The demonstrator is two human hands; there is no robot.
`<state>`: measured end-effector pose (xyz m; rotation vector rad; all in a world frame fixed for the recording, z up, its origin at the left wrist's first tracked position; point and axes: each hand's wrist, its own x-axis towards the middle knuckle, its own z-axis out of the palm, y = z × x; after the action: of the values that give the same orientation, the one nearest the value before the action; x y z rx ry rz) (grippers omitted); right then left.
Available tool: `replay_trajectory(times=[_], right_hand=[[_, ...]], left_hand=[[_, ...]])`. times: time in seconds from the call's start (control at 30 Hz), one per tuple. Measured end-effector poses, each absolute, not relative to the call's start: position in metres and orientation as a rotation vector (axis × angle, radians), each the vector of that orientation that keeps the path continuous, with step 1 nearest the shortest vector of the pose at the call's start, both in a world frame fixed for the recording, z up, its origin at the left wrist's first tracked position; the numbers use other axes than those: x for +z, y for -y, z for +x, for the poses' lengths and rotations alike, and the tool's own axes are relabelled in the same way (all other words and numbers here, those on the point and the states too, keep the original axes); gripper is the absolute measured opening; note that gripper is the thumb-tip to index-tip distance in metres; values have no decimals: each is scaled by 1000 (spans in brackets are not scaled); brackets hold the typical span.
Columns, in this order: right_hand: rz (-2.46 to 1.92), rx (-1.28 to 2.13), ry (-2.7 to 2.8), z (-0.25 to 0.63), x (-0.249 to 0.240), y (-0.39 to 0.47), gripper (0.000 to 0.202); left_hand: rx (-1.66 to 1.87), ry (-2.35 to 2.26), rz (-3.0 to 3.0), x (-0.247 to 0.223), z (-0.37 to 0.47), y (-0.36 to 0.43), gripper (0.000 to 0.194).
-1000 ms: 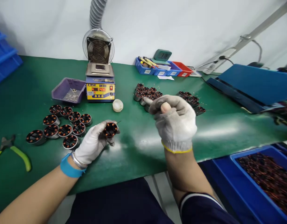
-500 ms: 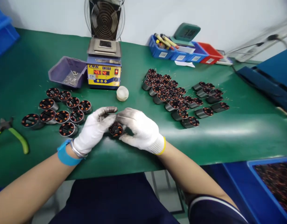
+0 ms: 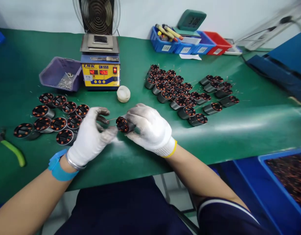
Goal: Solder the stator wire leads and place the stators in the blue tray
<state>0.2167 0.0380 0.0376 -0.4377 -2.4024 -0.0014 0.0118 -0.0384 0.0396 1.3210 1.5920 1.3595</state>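
Note:
My right hand (image 3: pixel 149 129), in a white glove with dark-stained fingers, grips a motor stator (image 3: pixel 122 124) from the right side. The stator is a short metal cylinder with black insulation and copper windings, tilted so its wound end faces left. A thin wire lead sticks out from it toward my left hand (image 3: pixel 91 132), also gloved. The left fingers and thumb are apart, the thumb tip close to the stator's rim; whether a fingertip touches the wire I cannot tell. Several more stators (image 3: pixel 64 137) stand just left of that hand.
Many stators (image 3: pixel 178 102) with wire ends stand at right. Behind are a purple tray (image 3: pixel 46 74), a solder pot (image 3: pixel 101 76), a small white cup (image 3: pixel 123 94), a fan (image 3: pixel 97 14) and blue bins (image 3: pixel 165 45). Green-handled cutters (image 3: pixel 14 151) lie far left.
The stator has tipped from facing upward to facing left, and its wire lead now shows. My left hand has drawn off a little, its fingers spreading. The camera view has shifted slightly.

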Motion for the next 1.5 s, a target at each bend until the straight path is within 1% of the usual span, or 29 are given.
replay_trajectory(times=[0.07, 0.1, 0.17, 0.27, 0.33, 0.37, 0.43, 0.5, 0.57, 0.7, 0.83, 0.9, 0.97, 1.03, 1.1, 1.2, 1.27, 1.37, 1.5], right_hand=[[-418, -16, 2405, 216, 38, -36, 44], [-441, -11, 2410, 216, 39, -36, 44], [-505, 12, 2409, 218, 42, -36, 44], [-551, 32, 2358, 221, 44, -36, 43], [-488, 7, 2323, 221, 44, -36, 45], [-444, -11, 2317, 219, 43, -36, 45], [-363, -32, 2322, 217, 41, -35, 45], [-364, -17, 2333, 216, 40, -35, 46], [-426, 3, 2334, 218, 40, -36, 48], [-490, -16, 2291, 222, 41, -39, 49], [-443, -6, 2312, 219, 40, -36, 51], [-445, 10, 2314, 218, 40, -35, 51], [-464, 2, 2298, 220, 41, -36, 49], [-542, -14, 2290, 223, 44, -41, 46], [-743, 14, 2307, 224, 50, -52, 46], [-1253, 123, 2357, 219, 62, -74, 54], [-1515, 143, 2408, 211, 71, -92, 57], [-1591, 72, 2560, 199, 79, -117, 57], [-1523, 17, 2788, 188, 84, -138, 58]], left_hand=[[1160, -1574, 1425, 37, 17, 39, 18], [1136, -1552, 1427, 36, 19, 40, 17], [1264, -1476, 1260, 34, 22, 42, 23], [1587, -1321, 994, 31, 23, 43, 28], [1740, -1284, 1020, 31, 22, 40, 29], [1763, -1323, 1091, 31, 22, 39, 28], [1669, -1487, 1289, 33, 20, 37, 22], [1448, -1641, 1464, 37, 19, 37, 15], [1317, -1698, 1523, 40, 18, 39, 18], [1384, -1649, 1396, 41, 17, 40, 20], [1267, -1574, 1430, 37, 22, 40, 20], [1362, -1566, 1401, 35, 23, 43, 20], [1539, -1508, 1330, 34, 23, 47, 19], [1682, -1447, 1230, 34, 22, 49, 16], [1670, -1435, 1188, 32, 21, 48, 14], [1426, -1445, 1272, 26, 22, 43, 16], [1253, -1429, 1339, 21, 24, 39, 19], [1103, -1442, 1359, 16, 24, 36, 25], [1103, -1478, 1316, 18, 22, 36, 31]])
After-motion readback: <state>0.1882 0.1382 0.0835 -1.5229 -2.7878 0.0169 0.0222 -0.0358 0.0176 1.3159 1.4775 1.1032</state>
